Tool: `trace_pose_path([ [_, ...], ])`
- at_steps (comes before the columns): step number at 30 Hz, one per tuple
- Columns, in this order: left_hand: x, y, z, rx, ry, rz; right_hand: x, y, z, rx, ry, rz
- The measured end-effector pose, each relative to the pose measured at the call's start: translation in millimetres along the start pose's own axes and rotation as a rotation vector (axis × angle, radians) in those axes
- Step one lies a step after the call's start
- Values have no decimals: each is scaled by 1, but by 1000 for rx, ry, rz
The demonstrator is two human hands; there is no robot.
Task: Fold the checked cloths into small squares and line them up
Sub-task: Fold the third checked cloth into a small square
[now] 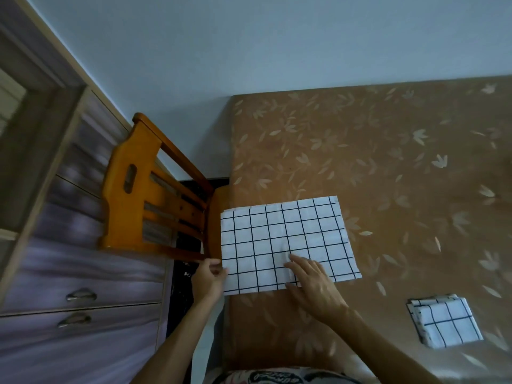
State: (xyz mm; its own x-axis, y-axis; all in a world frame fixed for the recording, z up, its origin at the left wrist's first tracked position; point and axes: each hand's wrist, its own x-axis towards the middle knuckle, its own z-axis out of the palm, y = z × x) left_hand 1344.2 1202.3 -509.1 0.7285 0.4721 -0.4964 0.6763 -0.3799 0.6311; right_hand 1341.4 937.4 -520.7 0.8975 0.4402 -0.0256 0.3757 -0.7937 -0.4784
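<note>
Checked cloth (285, 239) | left hand (207, 278) fingers pinch hidden edge | right hand (313, 286) flat, covering corner

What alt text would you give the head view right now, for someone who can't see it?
A person works on a large checked cloth lying flat at the left edge of a brown floral tabletop: the left hand pinches its near-left corner while the right hand presses flat on its near edge. A folded checked square lies apart to the right; a wooden chair stands left of the table.

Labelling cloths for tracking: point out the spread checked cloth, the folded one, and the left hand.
spread checked cloth (279, 239), head view, bare middle.
folded checked cloth (446, 322), head view, top face.
left hand (209, 278), head view, back of hand.
</note>
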Motion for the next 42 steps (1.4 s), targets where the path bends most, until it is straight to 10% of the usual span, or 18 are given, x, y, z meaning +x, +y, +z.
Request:
trace_pose_path([
  [21, -94, 10, 12, -716, -405, -448, -44, -46, 11, -63, 132, -46],
  [28, -106, 18, 7, -502, -685, -224, -69, -15, -10, 253, 144, 250],
  [34, -74, 9, 15, -130, -396, -53, -90, 4, -37, 391, 134, 300],
  [42, -64, 12, 27, 267, -331, 619, -129, 14, -55, 574, 20, 291],
])
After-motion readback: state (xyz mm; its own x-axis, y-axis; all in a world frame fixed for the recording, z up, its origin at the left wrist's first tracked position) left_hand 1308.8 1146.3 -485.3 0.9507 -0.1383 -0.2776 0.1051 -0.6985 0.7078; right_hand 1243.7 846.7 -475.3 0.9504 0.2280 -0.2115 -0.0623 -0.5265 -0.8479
